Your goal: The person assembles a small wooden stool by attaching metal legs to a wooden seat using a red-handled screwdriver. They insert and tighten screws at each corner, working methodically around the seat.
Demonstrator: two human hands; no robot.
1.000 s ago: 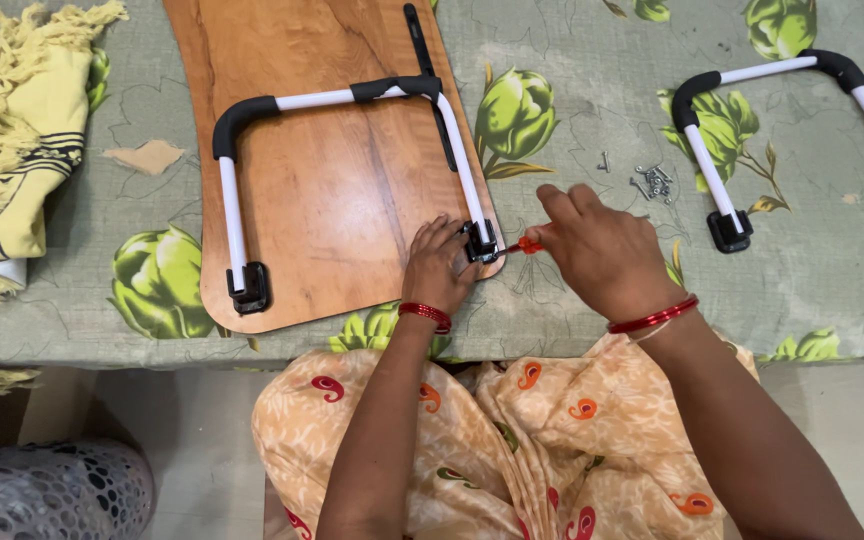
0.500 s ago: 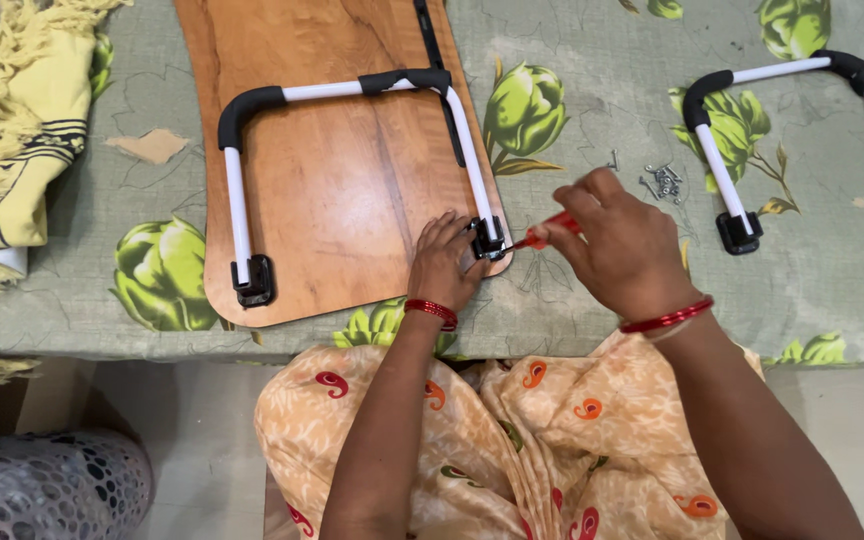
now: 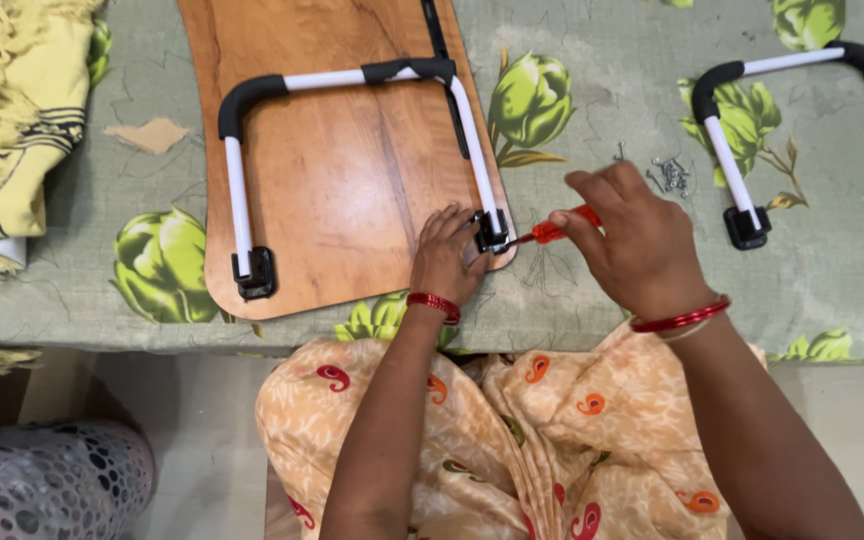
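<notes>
screwdriver (image 3: 555, 232) tip hidden at bracket (image 3: 490, 232), handle inside right hand (image 3: 632, 240).

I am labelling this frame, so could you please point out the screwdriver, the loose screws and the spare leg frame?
screwdriver (image 3: 552, 231), head view, red handle.
loose screws (image 3: 672, 175), head view, middle of pile.
spare leg frame (image 3: 727, 160), head view, white tube.

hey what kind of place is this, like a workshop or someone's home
Most likely a home, not a workshop: the table wears a floral cloth, a fringed yellow cloth lies on it, and a perforated plastic basket stands on the tiled floor.
</notes>
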